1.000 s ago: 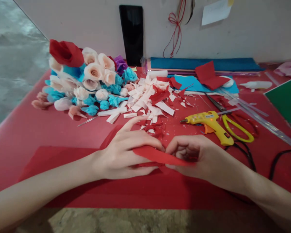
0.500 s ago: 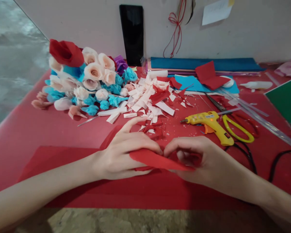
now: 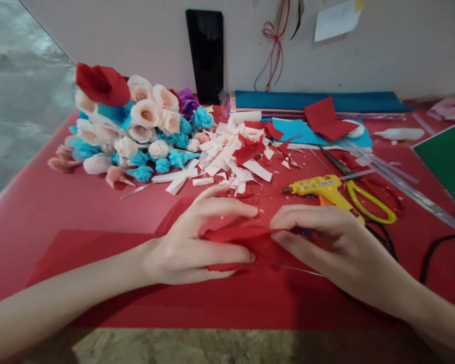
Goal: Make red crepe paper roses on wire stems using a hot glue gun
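Near the table's front, a piece of red crepe paper (image 3: pixel 237 234) stretches between my two hands. My left hand (image 3: pixel 197 240) has it between curled fingers, the index finger arched over the top and another finger along its lower side. At the paper's right end, my right hand (image 3: pixel 326 242) pinches the edge between thumb and fingers. A thin pale wire (image 3: pixel 301 270) shows below the right hand; where it ends is hidden. Under both hands lies a larger red sheet (image 3: pixel 174 308).
Paper flowers (image 3: pixel 144 114) are heaped at the back left, beside white and red paper scraps (image 3: pixel 227 146). A yellow glue gun (image 3: pixel 322 189) and yellow-handled scissors (image 3: pixel 369 202) lie right of centre. A black phone (image 3: pixel 206 55) leans on the wall. A green board (image 3: pixel 447 156) stands at right.
My right hand has shifted slightly right and now pinches the paper's edge. The left index finger has lifted off the paper. The red flap that pointed right is now pulled between the hands.
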`<action>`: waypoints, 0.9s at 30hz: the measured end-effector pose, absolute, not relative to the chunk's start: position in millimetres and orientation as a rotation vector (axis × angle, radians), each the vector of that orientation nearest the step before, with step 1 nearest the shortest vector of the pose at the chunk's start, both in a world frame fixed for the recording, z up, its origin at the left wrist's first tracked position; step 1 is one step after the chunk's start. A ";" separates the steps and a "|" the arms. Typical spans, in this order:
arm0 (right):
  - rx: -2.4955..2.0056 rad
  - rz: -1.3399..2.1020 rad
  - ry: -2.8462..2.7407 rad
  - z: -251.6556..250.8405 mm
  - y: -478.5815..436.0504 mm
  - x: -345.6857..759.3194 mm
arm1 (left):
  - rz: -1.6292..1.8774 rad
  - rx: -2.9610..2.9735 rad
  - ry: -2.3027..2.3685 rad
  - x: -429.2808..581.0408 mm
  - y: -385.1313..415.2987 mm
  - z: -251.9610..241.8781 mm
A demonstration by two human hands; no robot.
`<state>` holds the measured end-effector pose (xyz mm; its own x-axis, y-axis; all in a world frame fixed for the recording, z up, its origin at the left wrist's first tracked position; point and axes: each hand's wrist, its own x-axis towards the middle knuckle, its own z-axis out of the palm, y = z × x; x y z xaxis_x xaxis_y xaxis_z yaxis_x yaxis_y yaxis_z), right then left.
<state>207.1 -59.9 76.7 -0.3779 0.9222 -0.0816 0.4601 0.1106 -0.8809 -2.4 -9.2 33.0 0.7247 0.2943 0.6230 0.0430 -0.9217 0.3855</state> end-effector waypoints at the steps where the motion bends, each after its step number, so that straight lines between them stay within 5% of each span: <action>1: -1.356 1.201 -1.898 76.3 -59.5 207.0 | 1.019 2.587 0.251 -2.8 -8.6 32.9; 14: -1.457 1.142 -1.879 66.2 -57.7 206.2 | 1.002 2.538 0.217 -0.5 -10.4 33.7; 22: -1.856 0.296 -1.972 77.6 -44.5 245.1 | 0.908 2.510 0.190 -1.3 -4.5 25.2; 27: -2.135 0.183 -2.015 45.7 -41.3 302.9 | 0.908 2.501 0.250 1.2 -4.6 13.8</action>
<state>302.9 -41.3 45.7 0.0629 0.9969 0.0469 0.9722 -0.0506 -0.2287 1.2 -4.6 13.8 0.7649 0.3194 0.5594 0.0120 -0.8753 0.4834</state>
